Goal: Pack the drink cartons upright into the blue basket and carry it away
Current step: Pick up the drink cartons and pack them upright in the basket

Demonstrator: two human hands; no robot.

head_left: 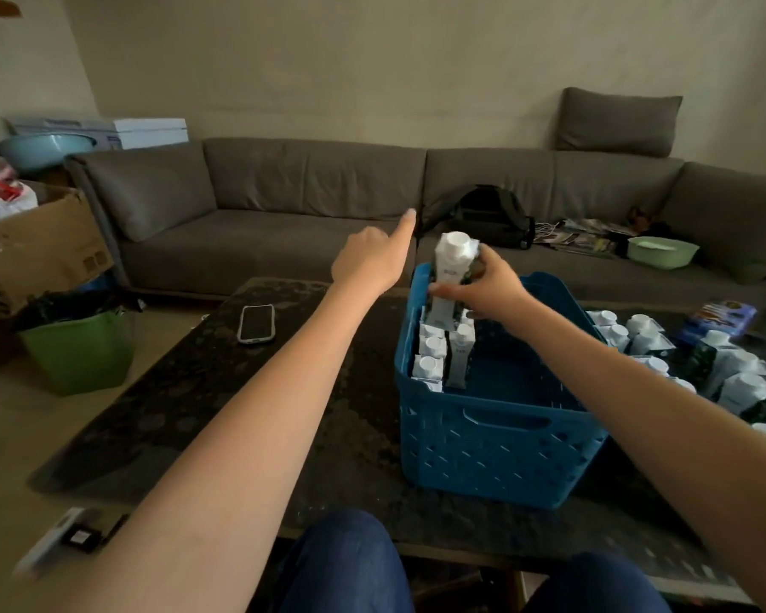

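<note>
A blue plastic basket stands on the dark table. Several white-capped drink cartons stand upright along its left wall. My right hand grips one more white carton, holding it upright just above the basket's far left corner. My left hand hovers left of that carton, above the basket's far left rim, holding nothing, with the index finger stretched out and the other fingers curled. Several more cartons lie and stand on the table right of the basket.
A phone lies on the table at the left. A grey sofa runs behind, with a black bag and a green bowl on it. A green bin and a cardboard box stand on the floor at the left.
</note>
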